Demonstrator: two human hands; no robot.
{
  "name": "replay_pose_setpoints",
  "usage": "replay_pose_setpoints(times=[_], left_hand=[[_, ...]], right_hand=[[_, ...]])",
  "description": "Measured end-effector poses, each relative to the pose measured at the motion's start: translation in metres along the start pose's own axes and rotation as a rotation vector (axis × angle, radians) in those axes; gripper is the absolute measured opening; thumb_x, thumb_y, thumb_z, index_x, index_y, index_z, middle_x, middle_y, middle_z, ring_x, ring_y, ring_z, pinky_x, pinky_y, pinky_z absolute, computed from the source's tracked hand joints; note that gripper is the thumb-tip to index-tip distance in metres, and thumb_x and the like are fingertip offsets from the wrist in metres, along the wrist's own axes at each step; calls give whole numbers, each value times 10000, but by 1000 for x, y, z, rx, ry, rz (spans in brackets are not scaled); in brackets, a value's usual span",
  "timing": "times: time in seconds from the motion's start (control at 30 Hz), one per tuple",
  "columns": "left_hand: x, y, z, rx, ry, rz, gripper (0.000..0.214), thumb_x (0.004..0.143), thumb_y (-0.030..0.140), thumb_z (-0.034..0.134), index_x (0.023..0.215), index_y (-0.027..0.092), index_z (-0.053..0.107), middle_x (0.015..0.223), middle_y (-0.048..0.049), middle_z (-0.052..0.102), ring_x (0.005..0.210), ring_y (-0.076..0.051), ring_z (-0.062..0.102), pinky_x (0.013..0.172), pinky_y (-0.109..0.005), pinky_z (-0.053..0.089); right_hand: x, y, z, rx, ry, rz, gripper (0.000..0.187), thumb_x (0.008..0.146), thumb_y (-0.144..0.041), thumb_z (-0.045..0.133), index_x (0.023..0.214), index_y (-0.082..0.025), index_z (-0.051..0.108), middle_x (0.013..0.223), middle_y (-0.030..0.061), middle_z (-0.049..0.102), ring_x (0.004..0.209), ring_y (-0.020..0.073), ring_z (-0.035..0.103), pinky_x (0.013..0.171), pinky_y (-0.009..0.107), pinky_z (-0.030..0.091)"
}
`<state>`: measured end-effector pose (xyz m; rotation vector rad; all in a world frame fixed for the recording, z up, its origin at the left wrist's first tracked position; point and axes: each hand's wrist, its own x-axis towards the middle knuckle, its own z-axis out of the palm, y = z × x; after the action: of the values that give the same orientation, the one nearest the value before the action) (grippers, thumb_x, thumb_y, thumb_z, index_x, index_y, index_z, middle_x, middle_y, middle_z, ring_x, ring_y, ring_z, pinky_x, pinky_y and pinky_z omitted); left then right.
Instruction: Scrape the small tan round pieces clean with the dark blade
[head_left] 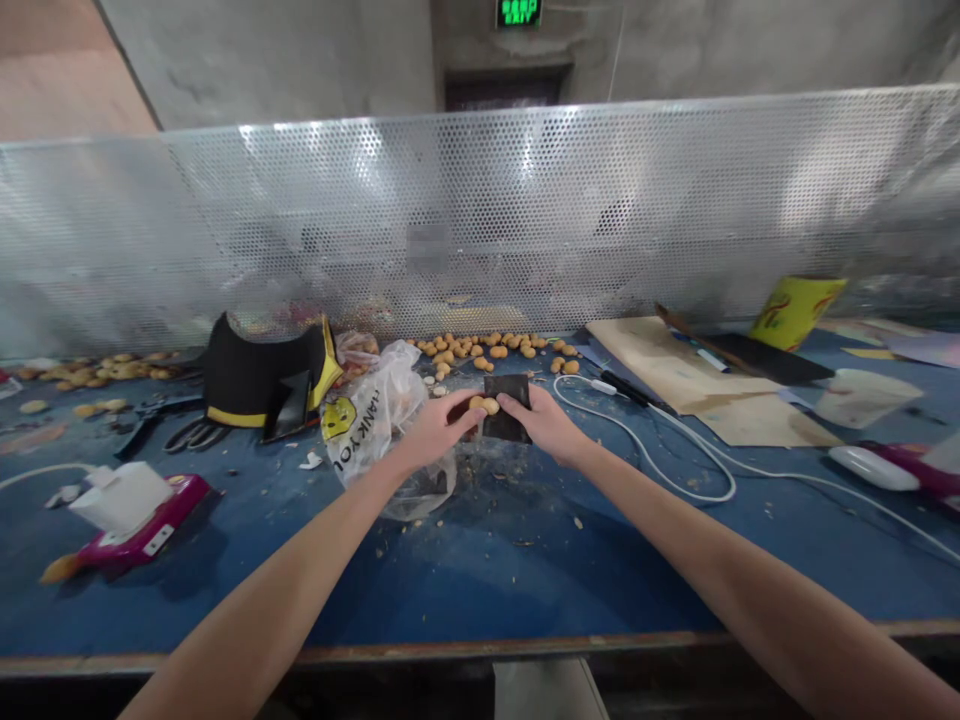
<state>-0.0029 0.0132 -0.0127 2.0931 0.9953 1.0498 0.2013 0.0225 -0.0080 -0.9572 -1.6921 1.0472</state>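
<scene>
In the middle of the head view, my left hand [448, 420] pinches a small tan two-lobed gourd [484, 404] between thumb and fingers. My right hand [551, 428] is closed on a dark rectangular sheet that looks like sandpaper [508, 392]. The right thumb reaches the gourd's right end, and the sheet stands just behind it. Under my left forearm lies a clear plastic bag [386, 400] with a yellow smiley; what it holds is hard to make out. Several similar small gourds [499, 351] lie loose beyond my hands.
A perforated metal screen [480, 215] runs along the back of the blue table [465, 600]. To the left are a black-yellow curved piece [259, 370], scissors [196, 436] and a magenta power strip [146, 525]. At right lie a white cable [686, 492], cardboard [675, 385] and a yellow container [797, 312].
</scene>
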Motion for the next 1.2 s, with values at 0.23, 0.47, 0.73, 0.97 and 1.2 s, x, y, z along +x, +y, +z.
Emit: replay_pose_setpoints(times=[0.23,0.47,0.73,0.97,1.2], left_hand=[[0,8,-5,227,81,239,382,947,412,516,1236,172,583,1172,-112,645,1045,-225,615,903,-384,513],[0,10,-8,335,71,251,407,960,434,475,1234,152,579,1136,-121,651,1015,-232,613,891,-382,496],[-1,19,-7,73,-147,74,446,972,512,398,1031,140,636,782,-56,659,706,-168,612,673,-288,496],[-1,12,-7,451,-16,265,398,979,420,412,1231,153,567,1132,-136,646,1020,-251,611,901,-384,483],[0,18,-8,149,-79,81,432,960,513,423,1063,147,627,851,-77,663,759,-187,614,728,-321,509]], right_hand=[[-2,-4,5,284,3,62,345,800,-472,679,989,-184,649,878,24,688,783,175,632,742,312,519],[-5,-11,6,208,-32,115,333,807,-495,648,912,-183,596,750,17,642,638,161,581,588,284,471],[-8,-18,-6,-237,-3,-200,226,888,-411,543,881,-200,624,874,40,659,847,217,595,816,345,467],[-3,-11,4,412,-112,407,255,779,-398,699,861,-185,587,716,26,623,543,131,517,476,249,413],[-8,-16,2,-221,75,-169,194,902,-373,520,908,-199,606,875,40,650,857,215,597,829,355,463]])
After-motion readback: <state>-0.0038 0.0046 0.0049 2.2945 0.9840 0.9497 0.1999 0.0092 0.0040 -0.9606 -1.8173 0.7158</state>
